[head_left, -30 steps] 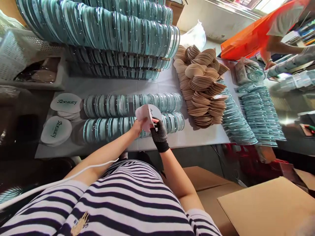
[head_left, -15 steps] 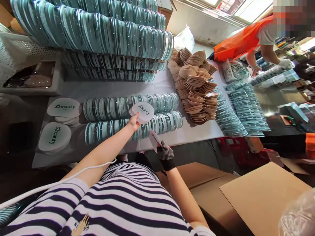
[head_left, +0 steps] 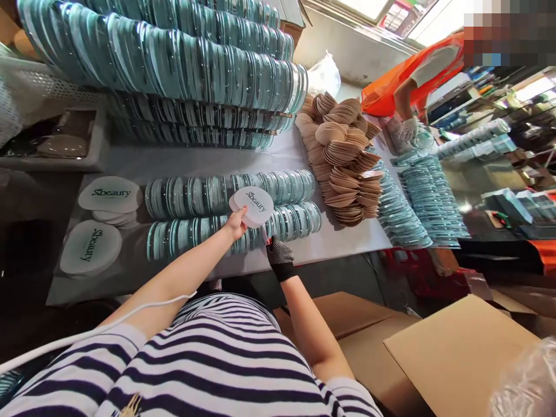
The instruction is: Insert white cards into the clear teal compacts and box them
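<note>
Above the near edge of the worktop (head_left: 343, 240), the stack of white round cards (head_left: 254, 205) printed "Sbeauty" sits face-up in the left hand (head_left: 237, 223), fingers clamped on its lower rim. Change noted: half a second ago the gloved right hand (head_left: 278, 255) was well below, holding one card apart; now it is just under the stack, with only a thin pale sliver showing at its fingers. Whether they grip it cannot be told. Judgement: both hands are working the same stack again. Behind lie two rows of teal-rimmed discs (head_left: 208, 194), and further right a heap of tan pads (head_left: 347, 168).
</note>
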The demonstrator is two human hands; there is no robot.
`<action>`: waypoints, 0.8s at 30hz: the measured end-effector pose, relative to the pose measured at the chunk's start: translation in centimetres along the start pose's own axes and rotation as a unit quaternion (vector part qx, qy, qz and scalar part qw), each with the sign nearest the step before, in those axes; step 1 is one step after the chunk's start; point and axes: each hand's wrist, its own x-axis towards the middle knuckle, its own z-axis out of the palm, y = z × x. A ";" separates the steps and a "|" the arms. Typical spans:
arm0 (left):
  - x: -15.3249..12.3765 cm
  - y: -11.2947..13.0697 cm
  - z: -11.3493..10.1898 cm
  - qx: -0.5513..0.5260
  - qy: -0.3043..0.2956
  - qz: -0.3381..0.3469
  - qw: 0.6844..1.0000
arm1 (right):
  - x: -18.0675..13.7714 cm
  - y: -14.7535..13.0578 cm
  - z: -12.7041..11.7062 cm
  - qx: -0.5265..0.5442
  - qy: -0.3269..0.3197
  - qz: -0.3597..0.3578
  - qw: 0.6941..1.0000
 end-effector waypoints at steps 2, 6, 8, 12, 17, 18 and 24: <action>0.0 0.1 0.0 -0.002 0.005 -0.001 1.000 | 1.2 -0.2 0.5 -0.002 -0.010 -0.020 1.000; -0.1 0.2 -0.1 0.001 0.025 -0.011 1.000 | 3.1 0.1 2.1 0.042 -0.043 -0.016 0.998; -0.2 0.2 -0.3 0.000 0.023 -0.017 1.000 | 3.4 0.5 2.8 0.132 -0.064 0.022 0.989; -0.3 0.1 -0.5 -0.003 0.015 -0.009 1.000 | 3.6 0.9 3.2 0.402 -0.189 0.090 0.892; -0.4 -0.1 -0.5 -0.009 0.014 0.003 1.000 | 4.3 0.4 2.6 0.617 -0.323 0.146 0.703; -0.4 -0.1 -0.5 -0.010 0.015 0.003 1.000 | 4.4 0.2 2.5 0.630 -0.334 0.155 0.684; -0.5 0.3 -0.7 -0.026 0.017 -0.009 0.999 | 5.6 -1.5 1.3 0.682 -0.326 0.167 0.633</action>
